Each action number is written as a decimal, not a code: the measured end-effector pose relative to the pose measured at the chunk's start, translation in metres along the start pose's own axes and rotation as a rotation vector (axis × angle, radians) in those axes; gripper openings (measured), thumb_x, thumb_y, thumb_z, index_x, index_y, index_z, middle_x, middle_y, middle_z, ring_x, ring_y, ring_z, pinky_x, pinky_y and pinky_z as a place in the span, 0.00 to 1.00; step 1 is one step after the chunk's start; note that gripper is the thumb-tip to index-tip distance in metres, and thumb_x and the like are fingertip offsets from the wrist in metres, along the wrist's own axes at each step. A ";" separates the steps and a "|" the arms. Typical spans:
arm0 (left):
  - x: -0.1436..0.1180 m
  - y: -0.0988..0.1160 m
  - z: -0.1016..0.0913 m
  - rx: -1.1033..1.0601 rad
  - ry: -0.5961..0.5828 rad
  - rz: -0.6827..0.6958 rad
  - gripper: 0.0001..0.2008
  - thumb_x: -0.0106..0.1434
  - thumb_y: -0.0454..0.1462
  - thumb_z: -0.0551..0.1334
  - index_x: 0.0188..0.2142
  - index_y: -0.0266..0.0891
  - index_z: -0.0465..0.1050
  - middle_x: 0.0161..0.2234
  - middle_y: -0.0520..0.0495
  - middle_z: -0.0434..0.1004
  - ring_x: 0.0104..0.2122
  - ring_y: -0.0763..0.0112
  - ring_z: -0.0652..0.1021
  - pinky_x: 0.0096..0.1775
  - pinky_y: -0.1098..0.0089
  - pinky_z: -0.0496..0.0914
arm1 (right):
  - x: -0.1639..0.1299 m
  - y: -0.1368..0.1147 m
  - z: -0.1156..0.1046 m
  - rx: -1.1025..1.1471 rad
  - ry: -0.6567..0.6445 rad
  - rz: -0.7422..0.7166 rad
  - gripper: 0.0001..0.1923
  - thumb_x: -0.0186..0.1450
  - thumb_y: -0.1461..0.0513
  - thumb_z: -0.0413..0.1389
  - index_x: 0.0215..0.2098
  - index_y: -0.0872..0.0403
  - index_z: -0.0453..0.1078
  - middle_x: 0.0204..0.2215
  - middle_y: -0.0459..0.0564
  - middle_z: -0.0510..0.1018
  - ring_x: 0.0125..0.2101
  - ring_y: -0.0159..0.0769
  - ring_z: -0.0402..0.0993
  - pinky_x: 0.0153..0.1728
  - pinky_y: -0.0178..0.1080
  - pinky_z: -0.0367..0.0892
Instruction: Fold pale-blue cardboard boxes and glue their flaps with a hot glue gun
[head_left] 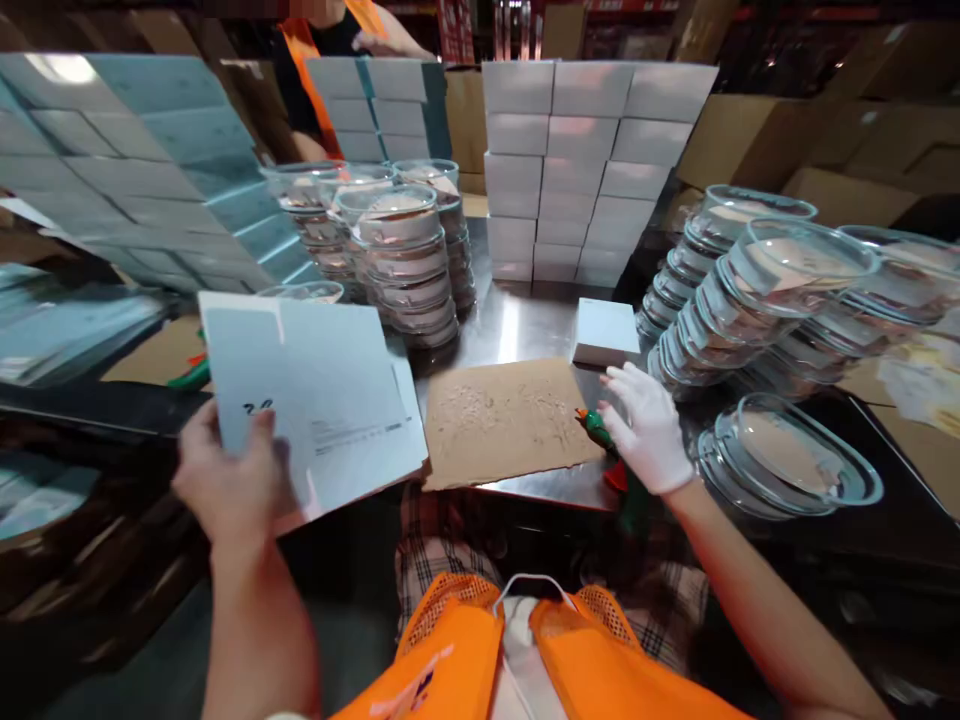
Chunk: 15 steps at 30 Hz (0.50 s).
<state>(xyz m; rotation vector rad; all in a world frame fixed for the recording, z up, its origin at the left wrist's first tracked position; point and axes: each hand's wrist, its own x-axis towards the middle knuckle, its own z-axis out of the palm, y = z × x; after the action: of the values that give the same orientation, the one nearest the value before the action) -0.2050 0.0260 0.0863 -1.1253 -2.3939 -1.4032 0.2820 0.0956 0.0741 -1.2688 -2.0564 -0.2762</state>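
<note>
Cardboard sheet: the brown cardboard sheet (510,420) lies flat on the shiny metal table (517,325), near its front edge, its surface scuffed and speckled.
Pale carton: the flat pale carton (330,360) is tilted up just left of the cardboard sheet, with a dark handwritten mark by the thumb and small print lower down; another pale edge shows behind its right side.
Left hand: the bare left hand (232,475), left of the cardboard sheet, pinches the carton, thumb on its face and fingers behind.
Right hand: the white-gloved right hand (645,425) is at the right end of the cardboard sheet, thumb and fingers spread; I cannot tell whether its palm touches the green tool.
Green tool: the orange-tipped green tool (598,430) pokes out beside the glove, over the sheet's right edge.
Small box: a white box (606,335) sits just beyond the sheet's right far corner.
Clear dishes: stacks stand beyond the sheet to the left (405,270) and to its right (750,290).
White boxes: a piled block (577,150) rises well beyond the sheet.
Co-worker: a person in an orange-and-black top (306,70) is far beyond the sheet, to the left.
</note>
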 end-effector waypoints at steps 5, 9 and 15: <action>-0.078 0.069 -0.022 -0.347 -0.323 0.339 0.22 0.70 0.50 0.67 0.55 0.39 0.81 0.44 0.45 0.87 0.37 0.65 0.85 0.43 0.68 0.80 | -0.030 -0.079 -0.049 0.122 0.214 -0.187 0.32 0.74 0.65 0.54 0.75 0.42 0.60 0.62 0.55 0.79 0.65 0.49 0.74 0.63 0.55 0.73; -0.135 0.064 -0.006 -0.534 -0.806 0.425 0.16 0.73 0.44 0.63 0.52 0.39 0.82 0.44 0.43 0.89 0.40 0.63 0.88 0.41 0.71 0.82 | -0.026 -0.101 -0.051 0.261 0.209 -0.065 0.18 0.75 0.64 0.56 0.62 0.50 0.73 0.50 0.55 0.84 0.51 0.45 0.82 0.54 0.49 0.77; -0.139 0.027 -0.009 -0.594 -0.819 0.806 0.18 0.73 0.33 0.60 0.57 0.46 0.82 0.47 0.46 0.90 0.44 0.63 0.89 0.46 0.72 0.82 | -0.028 -0.085 -0.047 0.568 -0.159 0.058 0.10 0.75 0.57 0.58 0.48 0.52 0.77 0.42 0.54 0.86 0.43 0.41 0.84 0.48 0.42 0.79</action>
<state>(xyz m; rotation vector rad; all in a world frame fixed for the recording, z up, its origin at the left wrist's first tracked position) -0.0908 -0.0470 0.0443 -2.8257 -1.3971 -1.4990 0.2386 0.0094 0.1048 -1.0115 -2.0172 0.4241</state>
